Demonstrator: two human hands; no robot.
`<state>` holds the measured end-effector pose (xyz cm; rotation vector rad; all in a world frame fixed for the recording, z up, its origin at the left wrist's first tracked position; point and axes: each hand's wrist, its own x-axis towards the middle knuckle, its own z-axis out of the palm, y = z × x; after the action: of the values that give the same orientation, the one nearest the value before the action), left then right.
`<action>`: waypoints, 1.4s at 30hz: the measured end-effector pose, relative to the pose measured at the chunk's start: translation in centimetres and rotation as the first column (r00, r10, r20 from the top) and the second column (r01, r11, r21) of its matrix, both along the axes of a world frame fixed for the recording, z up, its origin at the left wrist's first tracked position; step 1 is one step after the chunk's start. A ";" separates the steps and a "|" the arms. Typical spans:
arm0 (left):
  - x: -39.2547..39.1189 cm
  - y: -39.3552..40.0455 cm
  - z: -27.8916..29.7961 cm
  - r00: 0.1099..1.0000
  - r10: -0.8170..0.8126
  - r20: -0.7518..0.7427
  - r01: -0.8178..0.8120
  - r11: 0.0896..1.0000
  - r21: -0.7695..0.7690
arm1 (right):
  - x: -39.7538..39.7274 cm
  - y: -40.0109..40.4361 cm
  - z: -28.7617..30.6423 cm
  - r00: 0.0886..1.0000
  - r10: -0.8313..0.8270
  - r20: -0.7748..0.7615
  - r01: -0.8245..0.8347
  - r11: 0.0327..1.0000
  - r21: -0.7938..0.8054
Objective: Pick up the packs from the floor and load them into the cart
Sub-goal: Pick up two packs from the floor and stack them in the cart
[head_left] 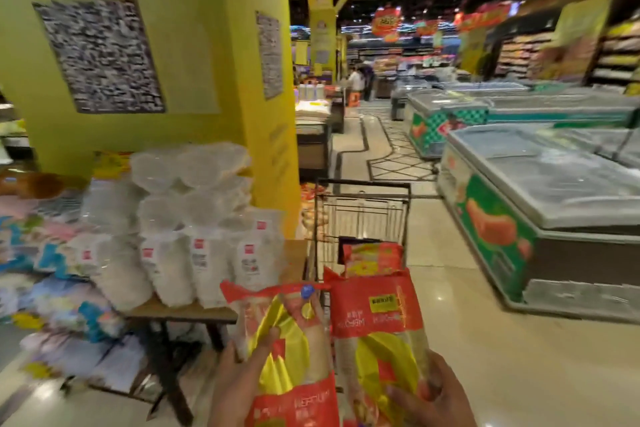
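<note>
On the left, a low bench point(180, 314) carries stacked clear and white bags point(194, 218), not part of the job. Next, the left hand point(239, 381) grips a red-and-yellow pack point(287, 350), thumb curled over its front. Beside it the right hand point(436, 395) holds a second pack point(377, 326) the same way, fingers wrapped round its lower edge. Both packs are lifted and held just short of the wire cart point(360, 215), where another red pack point(374, 258) already stands. This looks like the loading step; next, the packs need carrying forward over the near rim and lowering in beside that one
</note>
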<state>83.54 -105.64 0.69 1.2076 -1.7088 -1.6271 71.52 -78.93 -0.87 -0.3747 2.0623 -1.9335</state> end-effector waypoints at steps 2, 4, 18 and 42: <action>-2.8 4.5 0.2 0.998 -0.057 0.006 0.057 0.998 0.016 | -2.6 4.2 -0.6 0.999 -0.036 0.017 0.035 0.999 0.033; -5.3 8.4 -0.1 0.996 -0.075 -0.047 0.079 0.993 0.089 | -4.9 7.8 -1.7 0.999 -0.025 0.041 0.021 0.996 0.090; -23.7 12.2 1.9 0.996 -0.038 -0.085 0.036 0.999 -0.028 | -25.7 10.8 -0.3 1.000 0.013 -0.012 -0.012 0.997 0.073; -60.3 6.7 0.7 0.977 0.211 -0.022 -0.211 0.977 -0.034 | -71.3 -1.0 -3.3 0.950 0.313 -0.015 -0.306 0.938 0.163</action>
<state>23.23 -98.90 1.39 1.3046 -1.5349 -1.4695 0.26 -79.96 -4.19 -0.6627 2.0224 -1.5788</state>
